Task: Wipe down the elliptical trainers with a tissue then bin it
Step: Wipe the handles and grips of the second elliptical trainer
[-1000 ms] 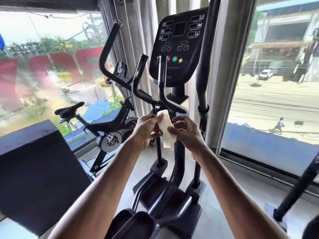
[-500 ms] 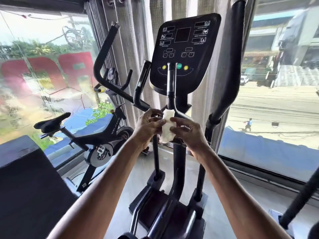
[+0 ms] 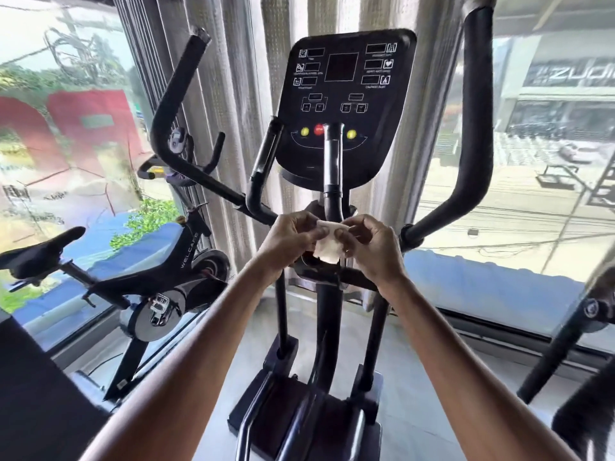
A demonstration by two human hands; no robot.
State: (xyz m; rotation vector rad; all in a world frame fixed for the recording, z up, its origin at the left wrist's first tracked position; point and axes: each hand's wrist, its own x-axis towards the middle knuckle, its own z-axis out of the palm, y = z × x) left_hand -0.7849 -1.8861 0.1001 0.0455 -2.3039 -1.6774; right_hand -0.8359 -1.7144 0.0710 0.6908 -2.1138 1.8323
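Tissue (image 3: 327, 249): white, small, creased, roughly rectangular. The top edge is drawn taut between the hands and the lower part hangs slack.

Left hand (image 3: 293, 239): fingers curled, thumb and fingertips pinching the tissue's left edge.

Right hand (image 3: 372, 247): fingers curled, thumb pinching the right edge.

The hands are close together with only the tissue between them.

Elliptical (image 3: 346, 104): console above the hands, centre post directly behind the tissue. Contact between tissue and post cannot be told.

Bike (image 3: 166, 271): well left of the left hand.

Sunlit windows (image 3: 519, 168), grey curtains (image 3: 233, 94), pale floor (image 3: 416, 387)
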